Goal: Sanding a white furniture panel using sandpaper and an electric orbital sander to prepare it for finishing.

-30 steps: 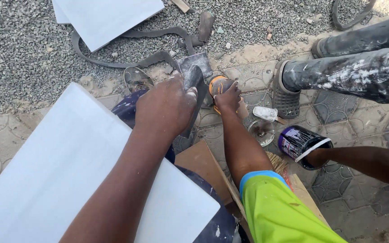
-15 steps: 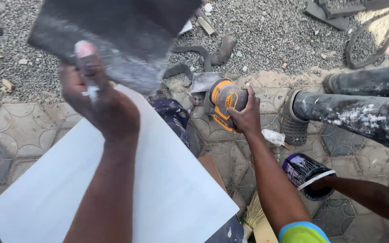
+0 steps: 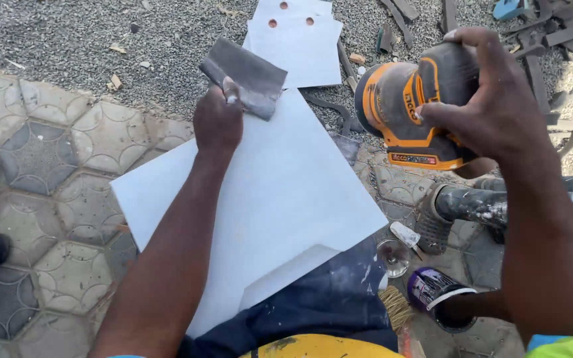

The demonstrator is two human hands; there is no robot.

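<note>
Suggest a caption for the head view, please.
Left hand holds grey sandpaper over a white board; right hand lifts an orange sander.

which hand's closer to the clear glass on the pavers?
Right. The right hand, gripping the orange sander, is up-right of the clear glass. The left hand, holding the grey sheet, is far up-left across the white tile.

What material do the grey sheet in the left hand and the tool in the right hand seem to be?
Grey sheet: probably sandpaper, matte, dusty, thin, edges slightly curled. Tool: likely moulded plastic, orange and black, smooth with slight sheen; its base is hidden.
</note>
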